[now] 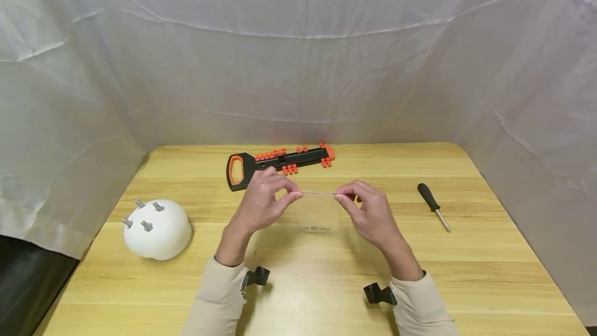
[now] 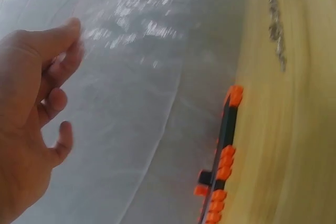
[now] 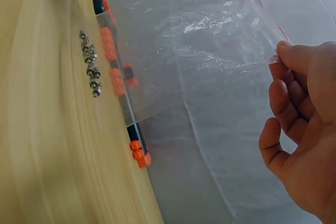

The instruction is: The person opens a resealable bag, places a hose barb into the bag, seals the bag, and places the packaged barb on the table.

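A clear plastic zip bag (image 3: pixel 199 30) with a thin red line along its top edge is stretched between both hands above the table. My left hand (image 1: pixel 268 198) pinches one top corner between thumb and forefinger. The other top corner is pinched by my right hand (image 1: pixel 368 211), its remaining fingers loosely bent. Several small metal screws (image 3: pixel 90 64) lie in a row near the bag's lower edge and appear to be on the table, outside the bag. In the head view, the screws (image 1: pixel 317 228) show below the hands.
Behind the hands lies a black tool with orange clips and a looped handle (image 1: pixel 240 170). A screwdriver (image 1: pixel 434 206) with a black handle rests at the right. At the left sits a white rounded object (image 1: pixel 160 235) with grey pegs. Pale sheeting (image 1: pixel 298 77) surrounds the wooden table (image 1: pixel 489 284).
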The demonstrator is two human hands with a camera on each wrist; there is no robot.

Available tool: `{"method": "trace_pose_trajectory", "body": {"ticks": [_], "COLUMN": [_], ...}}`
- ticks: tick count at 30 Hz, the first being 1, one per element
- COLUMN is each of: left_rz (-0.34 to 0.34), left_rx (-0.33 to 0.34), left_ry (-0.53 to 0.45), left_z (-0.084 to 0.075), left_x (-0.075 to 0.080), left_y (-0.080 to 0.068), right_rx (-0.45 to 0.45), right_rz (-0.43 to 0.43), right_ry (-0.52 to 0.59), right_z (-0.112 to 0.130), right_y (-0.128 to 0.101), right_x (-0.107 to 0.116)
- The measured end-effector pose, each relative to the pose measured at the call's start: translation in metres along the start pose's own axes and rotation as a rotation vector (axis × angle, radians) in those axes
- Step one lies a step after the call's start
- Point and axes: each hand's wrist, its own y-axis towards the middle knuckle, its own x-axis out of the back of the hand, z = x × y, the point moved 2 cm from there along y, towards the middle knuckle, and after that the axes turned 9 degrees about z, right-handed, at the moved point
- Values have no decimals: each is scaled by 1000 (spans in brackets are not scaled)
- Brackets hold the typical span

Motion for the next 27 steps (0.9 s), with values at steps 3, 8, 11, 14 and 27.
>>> {"method": "trace_pose_trajectory", "body": {"ticks": [3,8,11,14,27], "left_rz": [87,257,342,392,395], "left_rx": [52,187,257,310,481], "left_ry": [-100,-320,-375,-374,-145], "left_z": [1,-4,-5,1,41], "left_x": [6,13,12,5,-43], "left_y": [-6,-10,-7,-5,-1], "right_rx": [-25,-51,-73,-117,-283], "right_rz": [28,78,105,144,273], "right_ry": [-5,40,48,22,-100], "right_z": [0,3,2,-5,-55], "right_y": [-2,-5,-6,-5,17], "right_x": [2,9,11,7,-25]}}
